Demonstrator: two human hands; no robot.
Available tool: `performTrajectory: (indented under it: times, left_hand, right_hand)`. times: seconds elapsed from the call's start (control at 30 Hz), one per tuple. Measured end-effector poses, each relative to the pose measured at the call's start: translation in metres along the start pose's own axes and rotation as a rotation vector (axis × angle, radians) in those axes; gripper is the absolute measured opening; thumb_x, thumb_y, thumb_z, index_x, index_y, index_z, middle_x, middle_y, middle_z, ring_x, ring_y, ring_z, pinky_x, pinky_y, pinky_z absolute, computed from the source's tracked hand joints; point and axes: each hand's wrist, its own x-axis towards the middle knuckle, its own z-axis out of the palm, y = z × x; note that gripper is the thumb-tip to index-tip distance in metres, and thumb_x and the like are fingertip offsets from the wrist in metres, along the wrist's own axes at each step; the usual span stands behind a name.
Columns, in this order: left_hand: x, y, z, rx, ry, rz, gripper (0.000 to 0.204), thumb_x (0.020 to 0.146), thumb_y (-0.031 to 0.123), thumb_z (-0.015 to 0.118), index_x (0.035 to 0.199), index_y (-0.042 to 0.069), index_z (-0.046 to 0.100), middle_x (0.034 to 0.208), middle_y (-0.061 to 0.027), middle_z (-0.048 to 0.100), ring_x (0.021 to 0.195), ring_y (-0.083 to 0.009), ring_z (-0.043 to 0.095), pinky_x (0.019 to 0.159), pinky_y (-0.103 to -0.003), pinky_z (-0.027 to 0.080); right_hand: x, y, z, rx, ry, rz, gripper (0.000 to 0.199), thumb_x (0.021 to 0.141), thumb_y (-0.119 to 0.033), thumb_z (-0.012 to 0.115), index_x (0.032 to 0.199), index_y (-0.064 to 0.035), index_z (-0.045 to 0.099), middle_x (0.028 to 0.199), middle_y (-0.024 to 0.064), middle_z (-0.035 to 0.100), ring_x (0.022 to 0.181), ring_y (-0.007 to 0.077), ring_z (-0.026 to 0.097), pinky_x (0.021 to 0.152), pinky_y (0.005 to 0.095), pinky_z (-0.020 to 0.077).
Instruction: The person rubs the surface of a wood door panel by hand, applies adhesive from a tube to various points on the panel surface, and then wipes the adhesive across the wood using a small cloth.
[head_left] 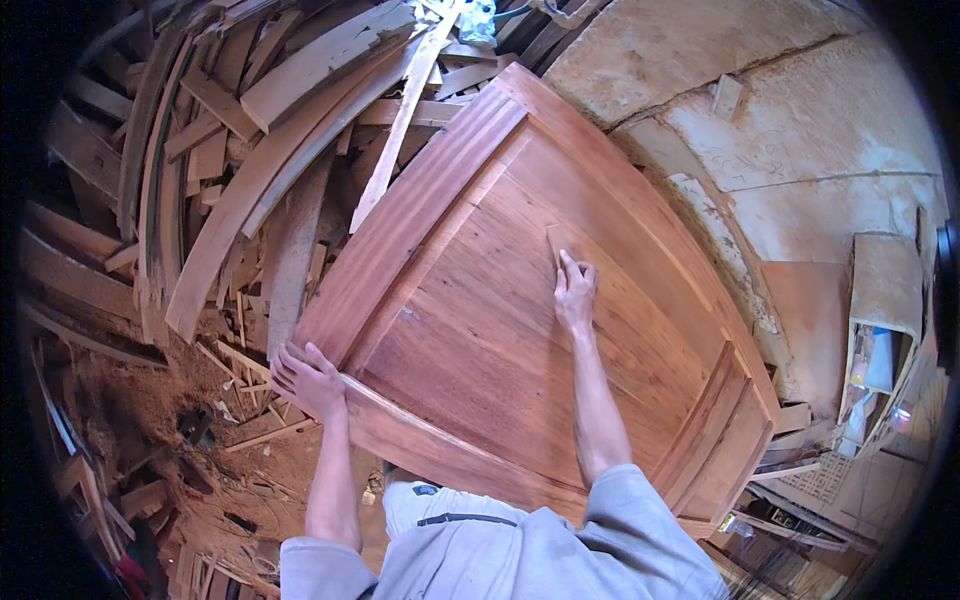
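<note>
A large reddish-brown wooden door panel (480, 330) with a raised frame lies tilted in front of me. My left hand (308, 378) grips its near left corner, fingers curled over the edge. My right hand (575, 290) presses a small folded piece of sandpaper (556, 245) flat against the recessed centre panel, fingers closed over it.
A heap of wooden planks and curved offcuts (250, 150) fills the left and top. Sawdust and scraps (190, 430) cover the floor at lower left. A rough plastered wall (800, 150) rises on the right, with a cluttered shelf (880, 360) beside it.
</note>
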Motion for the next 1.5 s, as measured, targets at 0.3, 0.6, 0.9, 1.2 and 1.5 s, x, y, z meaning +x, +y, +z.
performTrajectory:
  times: [0.3,0.6,0.9,1.2,1.5]
  left_hand:
    - [-0.001,0.002,0.002,-0.001,-0.017,-0.009,0.053,0.096,0.04,0.045,0.13,-0.001,0.043,0.13,-0.0189,0.049,0.127,-0.0327,0.041,0.108,-0.054,0.026]
    - [-0.003,-0.003,0.006,0.033,-0.018,-0.032,0.05,0.097,0.04,0.045,0.129,0.001,0.046,0.132,-0.0174,0.049,0.129,-0.0321,0.041,0.109,-0.052,0.026]
    - [0.001,-0.005,0.0,0.042,0.013,-0.001,0.05,0.097,0.038,0.046,0.127,-0.001,0.046,0.127,-0.0187,0.052,0.124,-0.0328,0.044,0.108,-0.052,0.028]
    - [0.003,-0.009,0.002,-0.005,0.026,0.028,0.05,0.096,0.038,0.046,0.125,-0.003,0.046,0.124,-0.0206,0.052,0.123,-0.0346,0.043,0.107,-0.053,0.026]
    - [0.004,-0.007,-0.003,-0.02,-0.009,-0.035,0.053,0.097,0.041,0.043,0.129,-0.001,0.045,0.129,-0.018,0.05,0.126,-0.032,0.042,0.109,-0.052,0.025]
  right_hand:
    - [-0.074,-0.055,-0.013,-0.153,-0.155,-0.142,0.044,0.083,-0.006,0.063,0.125,-0.0173,0.06,0.104,0.01,0.053,0.1,0.0266,0.052,0.085,0.0407,0.0422]
    - [-0.003,-0.03,0.005,-0.234,-0.017,-0.09,0.044,0.082,-0.007,0.064,0.122,-0.0227,0.063,0.103,0.009,0.056,0.097,0.026,0.054,0.084,0.0407,0.0427]
    - [-0.03,-0.048,-0.018,-0.053,-0.163,-0.239,0.037,0.085,-0.008,0.064,0.121,-0.0185,0.064,0.098,0.0121,0.057,0.095,0.029,0.055,0.081,0.0412,0.0433]
    - [-0.015,-0.015,-0.001,-0.168,-0.11,-0.173,0.046,0.08,-0.006,0.065,0.122,-0.0241,0.063,0.105,0.0111,0.055,0.101,0.0283,0.053,0.089,0.0431,0.0411]
    - [0.031,0.004,0.009,-0.08,-0.028,-0.003,0.034,0.089,-0.017,0.062,0.123,-0.0186,0.063,0.101,0.0134,0.056,0.097,0.0291,0.055,0.087,0.0409,0.0435]
